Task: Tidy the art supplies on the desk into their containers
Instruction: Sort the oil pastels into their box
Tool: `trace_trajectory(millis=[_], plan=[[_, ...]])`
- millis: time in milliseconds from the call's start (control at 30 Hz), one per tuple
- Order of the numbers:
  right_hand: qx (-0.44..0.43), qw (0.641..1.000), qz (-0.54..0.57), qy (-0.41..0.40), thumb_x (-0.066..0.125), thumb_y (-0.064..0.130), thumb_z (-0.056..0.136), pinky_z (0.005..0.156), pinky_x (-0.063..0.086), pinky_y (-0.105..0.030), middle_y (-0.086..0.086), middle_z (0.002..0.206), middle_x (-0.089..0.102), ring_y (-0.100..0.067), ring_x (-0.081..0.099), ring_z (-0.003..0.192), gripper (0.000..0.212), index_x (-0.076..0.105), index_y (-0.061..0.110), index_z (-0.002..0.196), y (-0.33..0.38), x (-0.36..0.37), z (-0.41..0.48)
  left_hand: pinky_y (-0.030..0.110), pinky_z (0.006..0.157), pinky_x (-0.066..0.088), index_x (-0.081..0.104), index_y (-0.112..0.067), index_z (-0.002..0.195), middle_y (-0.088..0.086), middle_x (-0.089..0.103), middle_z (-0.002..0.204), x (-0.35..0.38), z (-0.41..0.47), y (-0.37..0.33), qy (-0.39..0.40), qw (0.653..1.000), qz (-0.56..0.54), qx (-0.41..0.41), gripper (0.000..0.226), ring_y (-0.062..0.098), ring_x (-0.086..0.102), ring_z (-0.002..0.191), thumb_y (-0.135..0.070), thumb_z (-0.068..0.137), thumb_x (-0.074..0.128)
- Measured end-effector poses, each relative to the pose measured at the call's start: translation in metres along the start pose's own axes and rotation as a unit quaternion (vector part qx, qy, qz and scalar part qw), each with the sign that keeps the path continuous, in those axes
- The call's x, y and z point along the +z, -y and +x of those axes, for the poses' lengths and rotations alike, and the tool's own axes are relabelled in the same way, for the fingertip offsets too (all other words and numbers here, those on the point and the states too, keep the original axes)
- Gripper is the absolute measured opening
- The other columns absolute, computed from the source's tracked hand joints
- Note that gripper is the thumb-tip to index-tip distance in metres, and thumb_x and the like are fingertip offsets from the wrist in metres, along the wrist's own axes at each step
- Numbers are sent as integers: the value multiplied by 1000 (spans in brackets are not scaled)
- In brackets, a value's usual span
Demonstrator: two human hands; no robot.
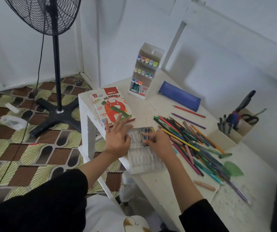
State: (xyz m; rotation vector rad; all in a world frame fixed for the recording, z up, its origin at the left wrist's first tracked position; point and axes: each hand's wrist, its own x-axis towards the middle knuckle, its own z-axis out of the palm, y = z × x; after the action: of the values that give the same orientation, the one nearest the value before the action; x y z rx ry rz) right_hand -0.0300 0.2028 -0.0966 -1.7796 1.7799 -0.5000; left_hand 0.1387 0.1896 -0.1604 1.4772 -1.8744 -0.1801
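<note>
A clear plastic pastel tray (141, 158) lies on the white desk (167, 186) with a few oil pastels (147, 130) in its far slots. My left hand (117, 136) rests flat with spread fingers on the tray's left edge and the oil pastels box (112, 106). My right hand (157, 141) pinches a pastel over the tray's far right slots. A heap of coloured pencils (189, 141) lies just right of the tray. A loose pink crayon (204, 185) sits near the front.
A marker rack (145, 72) and blue pencil case (179, 96) stand at the back. A white holder (233, 131) with pens, scissors and a knife is at right. A green leaf shape (233, 169) lies by the pencils. A standing fan (57, 64) is on the floor to the left.
</note>
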Motion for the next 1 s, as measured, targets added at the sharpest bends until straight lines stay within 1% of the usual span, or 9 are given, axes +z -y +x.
trace_trajectory(millis=[67,167,300,400,500,633,767,867,1000], plan=[[10,1000,7,-15,66,20,87,66,44,-32,2,69,42,-10,41,60,31,65,27,117,0,6,-5,45,114,-19,68,-15,103,3,56,133,0,0,0,-1,1000,-1,1,44,28,31,139,-25,78,34],[13,999,-25,-33,63,25,89,72,48,-36,6,75,41,-11,45,66,31,63,32,120,-1,11,-8,43,114,-19,68,-15,102,3,57,132,-1,0,0,-4,1000,5,5,43,28,32,139,-25,77,35],[-4,989,-147,-7,49,29,97,84,48,-38,0,105,54,-18,56,90,32,56,36,127,3,12,-10,41,114,-21,69,-15,100,3,58,131,-1,0,-1,-8,1000,3,6,42,27,32,139,-24,77,36],[-19,984,-176,6,43,32,99,89,47,-43,-3,116,53,-21,54,100,34,51,35,132,2,11,-13,43,114,-19,69,-15,100,3,58,130,-1,0,-1,-11,1000,6,10,41,28,32,138,-24,77,36],[-42,989,-139,14,39,35,99,90,46,-43,-3,115,52,-20,55,99,36,50,32,133,-4,7,-16,43,114,-19,69,-15,100,3,58,130,-1,0,0,-14,1000,5,10,41,27,32,139,-24,77,36],[-53,988,-78,-120,47,18,97,79,49,-33,-2,111,58,-14,56,82,28,62,19,121,-21,-6,-18,42,114,-19,70,-15,101,4,59,130,-1,0,-2,-12,1000,3,10,43,27,32,138,-24,77,36],[4,971,-125,-205,58,13,91,76,51,-40,1,99,58,-19,57,83,16,68,16,103,-47,-28,-15,42,114,-19,70,-15,102,4,59,130,-1,0,-2,-8,1000,5,10,44,27,32,138,-25,77,35],[65,964,-164,-199,64,25,88,83,50,-47,2,97,57,-19,56,88,11,67,19,97,-58,-38,-13,41,114,-20,70,-14,102,5,59,129,-2,0,-2,-8,1000,7,8,44,28,33,138,-25,77,35],[90,963,-186,-174,67,29,86,86,47,-45,4,93,53,-18,53,90,17,64,19,100,-64,-39,-12,41,114,-20,70,-14,102,4,59,130,-1,0,-2,-6,1000,3,5,44,29,33,138,-25,77,35]])
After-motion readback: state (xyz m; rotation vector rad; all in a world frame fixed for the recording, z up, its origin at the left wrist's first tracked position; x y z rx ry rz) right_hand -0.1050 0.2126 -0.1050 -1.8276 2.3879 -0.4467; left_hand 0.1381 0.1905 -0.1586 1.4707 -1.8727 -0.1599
